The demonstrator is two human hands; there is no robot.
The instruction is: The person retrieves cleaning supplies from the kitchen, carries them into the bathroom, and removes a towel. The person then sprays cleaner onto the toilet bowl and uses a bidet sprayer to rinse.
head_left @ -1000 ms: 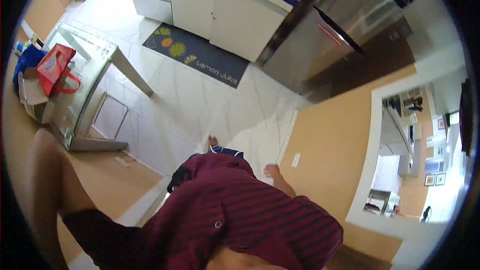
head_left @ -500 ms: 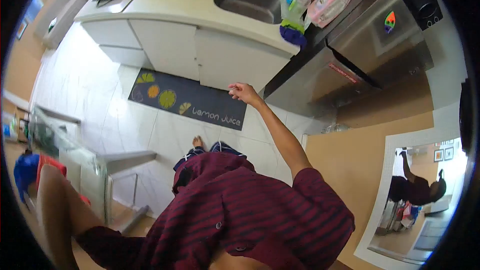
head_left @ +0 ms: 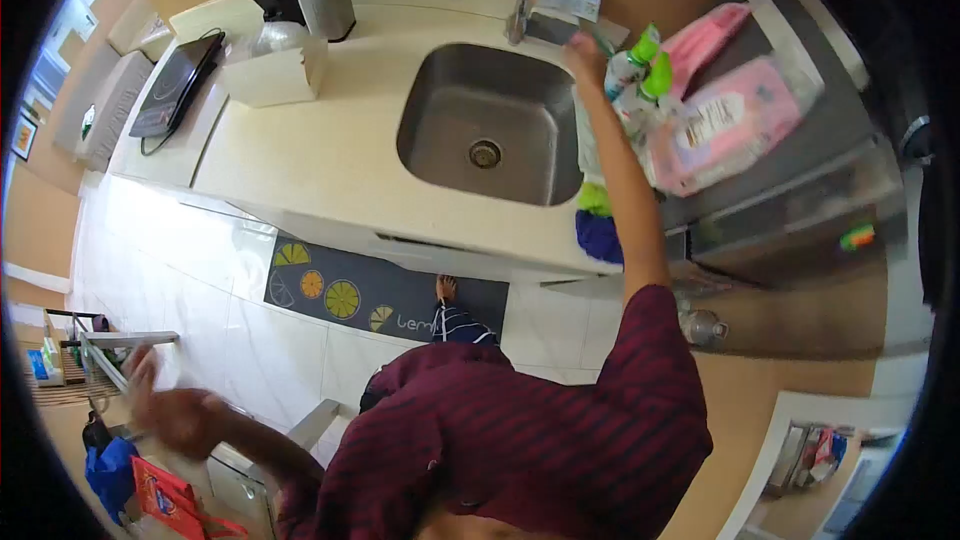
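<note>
My right hand point(head_left: 586, 58) reaches over the back right corner of the steel sink point(head_left: 425, 130), beside the tap point(head_left: 517, 15). Close to its right stand a pump bottle point(head_left: 628, 65) with a green top and a clear bottle point(head_left: 655, 85) with a green spray head. Its fingers point away from me, and whether they grip anything is hidden. At the lower left, my left hand point(head_left: 180, 415) is blurred by motion, with fingers stretched out and nothing visible in them. It hangs above the floor near a glass table.
Pink packs point(head_left: 725, 125) lie right of the sink; a green and blue cloth point(head_left: 598, 235) hangs at the counter edge. Leftward on the counter are a white box point(head_left: 270, 80), a utensil holder point(head_left: 328, 10) and a black hob point(head_left: 178, 85). A lemon mat point(head_left: 400, 290) covers the floor.
I have moved closer to the counter, and the sink is now nearer in view. My right hand has gone from above the mat to the sink's back corner. My left hand has come into view.
</note>
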